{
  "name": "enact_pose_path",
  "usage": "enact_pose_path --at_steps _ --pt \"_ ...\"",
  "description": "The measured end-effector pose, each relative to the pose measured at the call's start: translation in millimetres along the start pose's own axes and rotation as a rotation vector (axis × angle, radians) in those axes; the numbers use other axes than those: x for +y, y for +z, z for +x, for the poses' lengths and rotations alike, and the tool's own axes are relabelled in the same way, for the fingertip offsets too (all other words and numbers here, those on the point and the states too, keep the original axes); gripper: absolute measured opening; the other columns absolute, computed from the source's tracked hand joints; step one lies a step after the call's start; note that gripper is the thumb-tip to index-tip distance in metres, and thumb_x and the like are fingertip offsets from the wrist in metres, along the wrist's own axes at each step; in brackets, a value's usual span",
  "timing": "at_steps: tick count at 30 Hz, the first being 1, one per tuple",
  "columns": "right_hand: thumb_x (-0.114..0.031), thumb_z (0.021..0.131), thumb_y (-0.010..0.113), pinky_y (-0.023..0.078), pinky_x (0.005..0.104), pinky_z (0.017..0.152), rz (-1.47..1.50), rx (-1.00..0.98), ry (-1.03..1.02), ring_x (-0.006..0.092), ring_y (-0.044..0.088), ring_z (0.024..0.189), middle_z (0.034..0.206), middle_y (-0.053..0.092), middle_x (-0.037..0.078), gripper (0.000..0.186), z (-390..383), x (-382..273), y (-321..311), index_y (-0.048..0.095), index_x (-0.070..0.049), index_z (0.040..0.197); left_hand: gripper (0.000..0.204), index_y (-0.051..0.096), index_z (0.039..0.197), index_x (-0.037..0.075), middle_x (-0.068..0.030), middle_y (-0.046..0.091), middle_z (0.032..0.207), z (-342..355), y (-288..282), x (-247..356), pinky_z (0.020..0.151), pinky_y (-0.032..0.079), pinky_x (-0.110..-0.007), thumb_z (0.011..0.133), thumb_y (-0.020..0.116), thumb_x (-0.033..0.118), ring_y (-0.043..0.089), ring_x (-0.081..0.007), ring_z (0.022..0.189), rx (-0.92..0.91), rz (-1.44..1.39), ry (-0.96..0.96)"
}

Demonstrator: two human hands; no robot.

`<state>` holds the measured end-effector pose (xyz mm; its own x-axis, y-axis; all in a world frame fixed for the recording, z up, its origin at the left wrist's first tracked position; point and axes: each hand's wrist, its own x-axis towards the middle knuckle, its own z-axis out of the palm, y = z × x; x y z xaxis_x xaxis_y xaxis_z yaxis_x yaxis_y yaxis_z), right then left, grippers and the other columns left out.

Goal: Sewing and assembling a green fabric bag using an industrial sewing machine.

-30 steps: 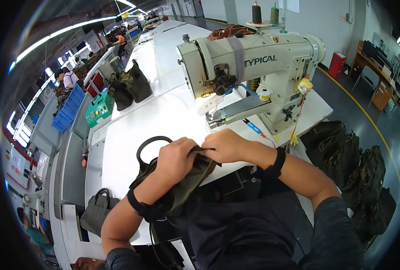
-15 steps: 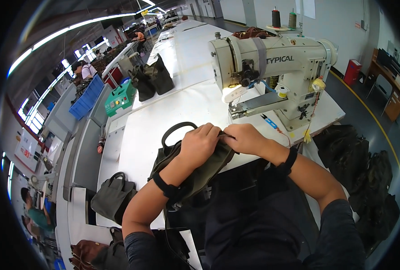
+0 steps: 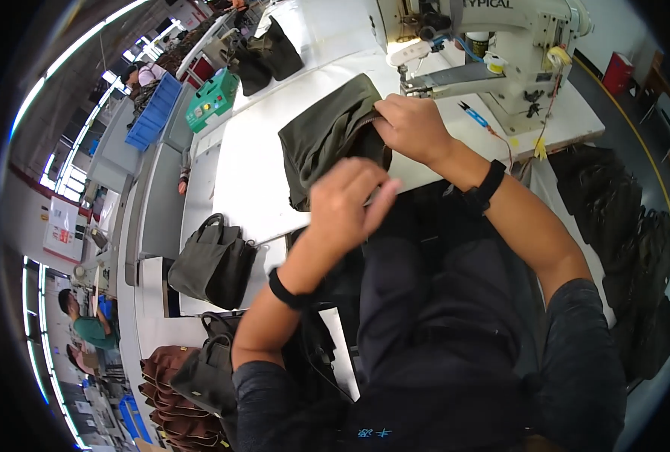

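A dark olive fabric bag (image 3: pixel 320 135) lies tilted on the white work table in front of me, its opening turned toward my body. My right hand (image 3: pixel 416 129) pinches the rim of that opening at its upper right, where a zipper-like edge runs along the fabric. Closer to me, my left hand (image 3: pixel 350 202) hovers in front of the bag's lower side, slightly blurred. Its thumb stands apart from the fingers and nothing shows in it. Beyond the bag is the needle area of an industrial sewing machine (image 3: pixel 493 94). Blue thread snips (image 3: pixel 473 114) lie beside the machine.
Finished-looking dark handbags (image 3: pixel 213 260) stand at the left, with brown bag pieces (image 3: pixel 177 392) stacked below. A green box device (image 3: pixel 212 99) and a blue crate (image 3: pixel 154 113) are further left. Dark bags (image 3: pixel 271 56) stand at the back. Dark pieces (image 3: pixel 613 233) hang in a pile at the right.
My left hand has let go of the bag's rim and drawn back toward me. The bag has been turned over, so its handle no longer shows. My view has tipped downward.
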<state>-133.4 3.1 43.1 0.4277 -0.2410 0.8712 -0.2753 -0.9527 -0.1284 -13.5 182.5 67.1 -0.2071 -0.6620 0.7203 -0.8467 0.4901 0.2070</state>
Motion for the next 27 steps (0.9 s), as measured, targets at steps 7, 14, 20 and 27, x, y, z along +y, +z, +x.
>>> enact_pose_path --at_steps 7,14,20,27 --pt "-0.011 0.080 0.066 0.053 0.0435 0.062 -0.048 -0.012 -0.091 0.0330 0.068 0.075 0.087 0.066 0.012 0.020 -25 -17 -1 0.068 -0.007 0.100 0.053 0.061 0.108 0.006 0.0047 0.050 0.071 -30 65 11 0.043 0.022 -0.021 0.102 0.057 0.058 0.032 -0.0027 0.048 0.414 -1.274 -1.054" --pt "-0.012 0.090 0.069 0.055 0.0397 0.071 0.027 -0.066 -0.026 0.0304 0.071 0.086 0.100 0.070 0.010 0.030 -45 -4 -5 0.069 -0.011 0.119 0.053 0.066 0.116 0.011 -0.0039 0.069 0.106 1 88 -6 0.082 0.052 -0.032 0.100 0.057 0.061 0.064 -0.0144 0.091 0.793 -1.573 -0.924" --pt "-0.021 0.091 0.076 0.054 0.0332 0.076 0.047 -0.284 0.230 0.0235 0.068 0.084 0.101 0.071 0.009 0.033 -63 22 18 0.071 -0.008 0.121 0.050 0.055 0.131 0.004 -0.0142 0.063 0.130 9 114 -92 0.108 0.045 -0.051 0.107 0.045 0.047 0.059 -0.0303 0.122 1.021 -1.875 -0.897" --pt "-0.010 0.086 0.076 0.053 0.0373 0.091 0.322 -0.308 0.412 0.0296 0.067 0.098 0.106 0.070 0.016 0.032 -106 85 23 0.069 -0.002 0.117 0.064 0.046 0.143 -0.007 -0.0249 0.052 0.145 1 122 -122 0.121 0.036 -0.055 0.098 0.064 0.035 0.049 -0.0461 0.132 0.772 -2.085 -1.029"
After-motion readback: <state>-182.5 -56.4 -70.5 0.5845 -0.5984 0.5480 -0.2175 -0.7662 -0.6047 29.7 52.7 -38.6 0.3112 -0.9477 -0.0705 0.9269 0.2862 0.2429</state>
